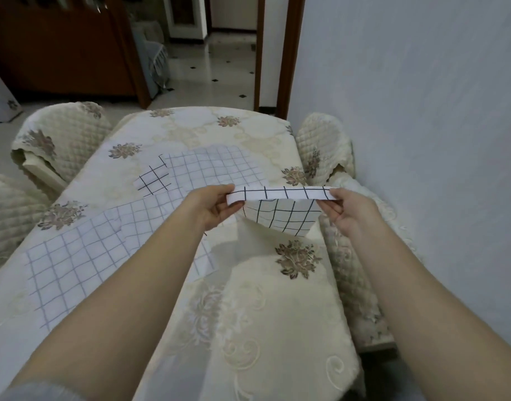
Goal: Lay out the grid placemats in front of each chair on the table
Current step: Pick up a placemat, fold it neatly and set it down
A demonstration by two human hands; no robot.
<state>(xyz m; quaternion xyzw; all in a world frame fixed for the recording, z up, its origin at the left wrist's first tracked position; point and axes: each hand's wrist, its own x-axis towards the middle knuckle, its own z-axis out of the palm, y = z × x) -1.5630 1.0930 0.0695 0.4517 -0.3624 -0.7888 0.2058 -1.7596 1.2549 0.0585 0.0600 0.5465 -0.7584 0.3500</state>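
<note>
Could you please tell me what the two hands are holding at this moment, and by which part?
A grid placemat, lifted above the table: the left hand pinches its top-left corner, the right hand its top-right corner; the rest hangs below.

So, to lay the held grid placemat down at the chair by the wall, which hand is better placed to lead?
Probably the right hand. It grips the white black-lined grid placemat at the end nearest the quilted cream chair by the wall; the left hand holds the inner end, over the cream floral tablecloth.
</note>
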